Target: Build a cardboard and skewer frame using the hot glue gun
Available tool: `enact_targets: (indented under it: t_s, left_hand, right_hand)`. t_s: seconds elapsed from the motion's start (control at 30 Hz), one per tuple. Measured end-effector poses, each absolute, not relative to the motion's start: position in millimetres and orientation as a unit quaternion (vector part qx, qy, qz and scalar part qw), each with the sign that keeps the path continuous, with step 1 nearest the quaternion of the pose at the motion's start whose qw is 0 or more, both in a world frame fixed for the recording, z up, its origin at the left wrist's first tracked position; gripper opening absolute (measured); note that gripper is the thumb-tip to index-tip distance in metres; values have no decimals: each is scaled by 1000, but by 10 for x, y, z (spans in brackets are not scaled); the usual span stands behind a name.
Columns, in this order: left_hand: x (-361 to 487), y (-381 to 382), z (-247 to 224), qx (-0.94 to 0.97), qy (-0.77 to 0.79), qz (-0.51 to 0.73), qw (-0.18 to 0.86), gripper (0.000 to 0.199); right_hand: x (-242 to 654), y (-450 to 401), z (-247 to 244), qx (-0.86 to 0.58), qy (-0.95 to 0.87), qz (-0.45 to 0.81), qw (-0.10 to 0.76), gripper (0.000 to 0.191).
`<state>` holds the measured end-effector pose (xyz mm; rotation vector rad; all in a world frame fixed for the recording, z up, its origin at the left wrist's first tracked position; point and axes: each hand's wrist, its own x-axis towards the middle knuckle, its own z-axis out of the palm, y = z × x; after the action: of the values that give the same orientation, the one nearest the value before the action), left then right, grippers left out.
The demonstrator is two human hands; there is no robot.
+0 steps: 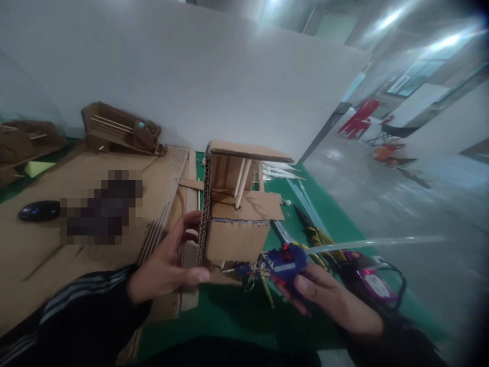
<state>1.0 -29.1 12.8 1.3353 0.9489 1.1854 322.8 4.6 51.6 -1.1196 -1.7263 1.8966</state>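
Cardboard frame (237, 242): over worktop (229, 311), left grip (164, 272) grasping left wall (207, 193). Likely light, crushable; hold by wall, clear of sticks (244, 178). Right grip (324, 293) grasping glue gun (286, 265); nozzle (228, 271) likely hot.

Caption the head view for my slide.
Left hand grips a cardboard model while the right hand holds a blue glue gun near its base.
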Motion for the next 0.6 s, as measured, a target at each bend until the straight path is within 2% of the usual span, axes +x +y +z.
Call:
enact_targets:
  t_s: [0.13, 0.23, 0.47, 0.6]
  left_hand:
    - [17, -287, 117, 543, 389, 503, 548, 86]
    - [24, -288, 127, 533, 395, 508, 549, 89]
    - [35, -297, 137, 562, 432, 505, 492, 98]
    - [47, -294, 124, 559, 434, 519, 479, 105]
  right_hand:
    - [3302, -14, 533, -408, -656, 616, 157, 47]
    - [3377, -64, 536, -417, -726, 528, 145, 47]
    - [3311, -308, 557, -432, -814, 344, 179, 35]
    - [3161, -509, 578, -377, -852, 318, 178, 41]
